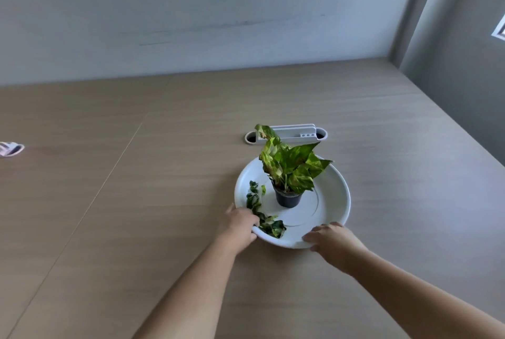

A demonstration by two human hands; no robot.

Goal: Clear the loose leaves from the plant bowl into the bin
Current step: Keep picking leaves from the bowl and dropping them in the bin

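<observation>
White and round, the plant bowl [332,202] sits on the wooden table [164,202]. Going from left to right, the left hand [238,225] comes first. It is at the bowl's rim, at about 8 o'clock, with its fingers curled over the edge and touching the loose leaves [263,214]. I cannot tell if it has pinched any yet. The leaves lie in a curved line inside the bowl, from 9 o'clock round to 7 o'clock. Next is the little black pot [288,198] with the green plant [289,166], standing in the middle. Then the right hand [332,240] rests spread out on the rim at about 5 o'clock, holding the bowl steady. To do this well, keep that hand pressing down, bunch the leaves together, and don't bump the pot. No bin can be seen, so look for it before lifting.
</observation>
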